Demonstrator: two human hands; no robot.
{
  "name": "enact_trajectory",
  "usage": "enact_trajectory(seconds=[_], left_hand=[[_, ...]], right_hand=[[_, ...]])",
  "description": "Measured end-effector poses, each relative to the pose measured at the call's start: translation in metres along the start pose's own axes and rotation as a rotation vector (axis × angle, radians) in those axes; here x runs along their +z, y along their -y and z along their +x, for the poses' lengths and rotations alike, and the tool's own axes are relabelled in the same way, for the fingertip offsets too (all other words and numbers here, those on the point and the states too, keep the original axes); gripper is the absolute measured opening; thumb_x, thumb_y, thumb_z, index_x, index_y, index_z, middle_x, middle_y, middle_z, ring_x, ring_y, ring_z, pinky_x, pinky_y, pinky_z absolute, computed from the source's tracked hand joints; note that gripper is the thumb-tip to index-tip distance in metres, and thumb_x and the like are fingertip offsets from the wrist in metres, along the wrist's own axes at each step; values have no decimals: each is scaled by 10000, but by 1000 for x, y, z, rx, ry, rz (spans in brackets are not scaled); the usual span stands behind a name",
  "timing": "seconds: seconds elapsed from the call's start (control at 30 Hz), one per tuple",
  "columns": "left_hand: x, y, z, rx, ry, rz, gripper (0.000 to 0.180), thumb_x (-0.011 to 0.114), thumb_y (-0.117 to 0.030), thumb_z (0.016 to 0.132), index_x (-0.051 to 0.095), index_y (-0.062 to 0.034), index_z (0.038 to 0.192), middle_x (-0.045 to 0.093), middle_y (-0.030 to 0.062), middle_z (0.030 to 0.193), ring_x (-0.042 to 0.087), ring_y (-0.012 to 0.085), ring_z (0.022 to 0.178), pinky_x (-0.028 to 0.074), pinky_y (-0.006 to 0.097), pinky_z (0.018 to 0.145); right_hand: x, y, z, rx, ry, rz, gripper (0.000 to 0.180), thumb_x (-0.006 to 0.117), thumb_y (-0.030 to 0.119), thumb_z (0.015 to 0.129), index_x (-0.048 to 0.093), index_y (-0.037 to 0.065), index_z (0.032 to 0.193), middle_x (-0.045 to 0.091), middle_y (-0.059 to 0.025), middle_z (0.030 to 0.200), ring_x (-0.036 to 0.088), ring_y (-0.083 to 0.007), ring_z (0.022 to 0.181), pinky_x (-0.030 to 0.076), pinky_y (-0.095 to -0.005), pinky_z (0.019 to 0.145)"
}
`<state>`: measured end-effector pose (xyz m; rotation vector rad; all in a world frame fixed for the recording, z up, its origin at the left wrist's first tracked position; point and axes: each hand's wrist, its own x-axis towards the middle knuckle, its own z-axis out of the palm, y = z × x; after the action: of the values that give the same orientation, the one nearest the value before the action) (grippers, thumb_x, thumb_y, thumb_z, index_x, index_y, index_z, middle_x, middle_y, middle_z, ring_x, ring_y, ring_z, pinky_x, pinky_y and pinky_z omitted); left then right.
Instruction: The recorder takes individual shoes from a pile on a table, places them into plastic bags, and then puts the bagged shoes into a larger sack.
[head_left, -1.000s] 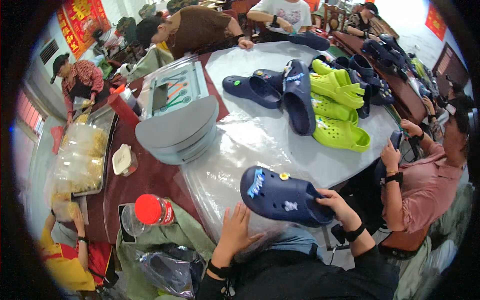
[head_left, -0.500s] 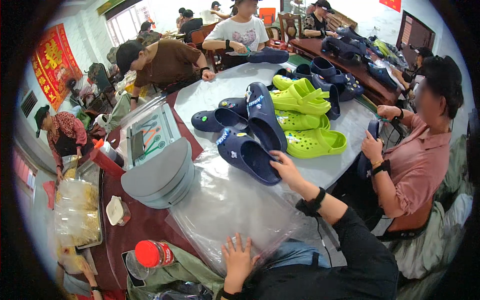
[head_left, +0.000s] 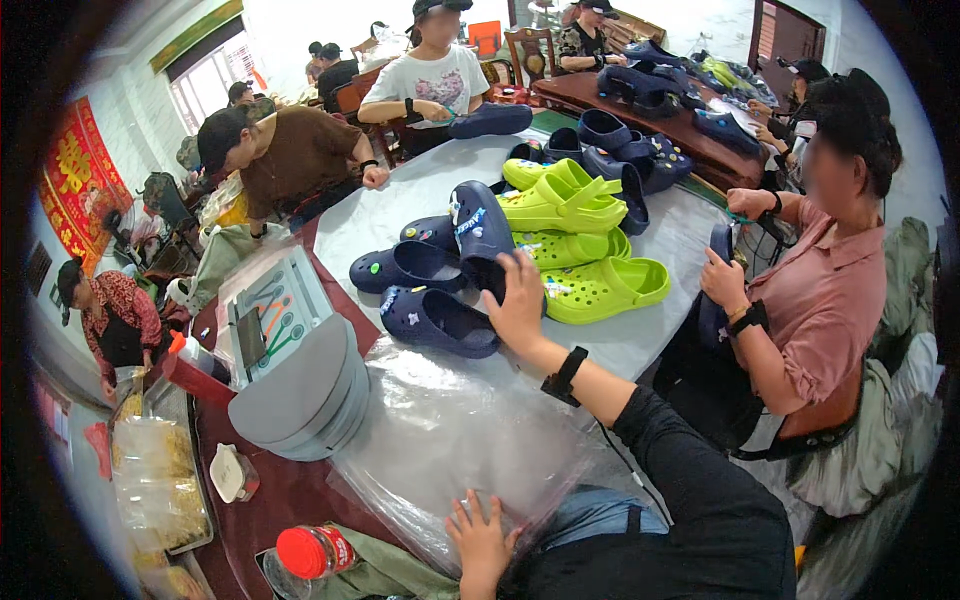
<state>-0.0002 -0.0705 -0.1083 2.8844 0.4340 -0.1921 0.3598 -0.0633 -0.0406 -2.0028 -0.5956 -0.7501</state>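
Note:
My right hand (head_left: 520, 312) is at the heel of a navy clog (head_left: 482, 222) whose toe points away from me. Its fingers bend over the heel rim, with the thumb on the near side. Just left of that hand, another navy clog (head_left: 437, 322) with charms rests on the white tabletop. Two more navy clogs (head_left: 403, 266) sit behind it. Several lime-green clogs (head_left: 605, 288) are piled on the right. My left hand (head_left: 482, 545) lies flat, fingers spread, on a stack of clear plastic bags (head_left: 455, 430) at the near edge.
On the left stands a grey machine (head_left: 300, 395), beside a lidded container (head_left: 233, 474) and a red-capped jar (head_left: 312, 552). More navy clogs (head_left: 640, 160) lie farther back. A person in pink (head_left: 820, 300) at right works on a navy clog; other people sit around.
The nearest navy clog has been let go and now lies flatter, beside the others. My right hand has moved to the heel of the adjacent clog. My left hand stays on the bags.

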Motion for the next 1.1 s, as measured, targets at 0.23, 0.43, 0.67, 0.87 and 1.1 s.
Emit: enact_trajectory(seconds=[0.23, 0.43, 0.67, 0.87, 1.1], left_hand=[[0, -2, 1, 7, -19, -29, 727, 669, -500, 756, 457, -126, 1344, 250, 279, 1452, 252, 530, 1301, 215, 664, 1000], [-1, -4, 2, -14, 5, -45, 714, 667, -491, 762, 459, -132, 1344, 241, 256, 1465, 234, 523, 1314, 196, 669, 1014], [-3, -2, 3, -17, 4, -6, 708, 670, -485, 763, 457, -148, 1348, 234, 255, 1467, 223, 523, 1319, 206, 672, 1006], [-9, -4, 4, 1, -15, -23, 706, 696, -479, 734, 485, -153, 1323, 286, 254, 1433, 273, 515, 1291, 255, 663, 970], [-6, -5, 4, 18, 15, -2, 702, 698, -480, 729, 493, -157, 1318, 292, 253, 1430, 287, 514, 1282, 268, 663, 962]], right_hand=[[8, -64, 17, 301, 365, -77, 639, 621, 71, 744, 369, 46, 1331, 539, -240, 1167, 519, -405, 1065, 408, -483, 914], [-9, -38, -4, 16, 175, 135, 638, 563, -26, 696, 453, 106, 1311, 575, -188, 1131, 546, -394, 997, 443, -433, 876], [-8, 21, -13, 48, 534, 514, 483, 641, 24, 722, 573, 119, 1191, 634, -151, 971, 601, -326, 891, 472, -389, 780], [33, 36, -24, 370, 641, 624, 388, 668, 125, 775, 590, 66, 1151, 622, -89, 875, 567, -153, 757, 458, -305, 705], [56, 20, -15, -200, 583, 368, 326, 630, 320, 839, 664, 136, 1106, 607, -168, 1064, 557, -331, 981, 449, -427, 860]])
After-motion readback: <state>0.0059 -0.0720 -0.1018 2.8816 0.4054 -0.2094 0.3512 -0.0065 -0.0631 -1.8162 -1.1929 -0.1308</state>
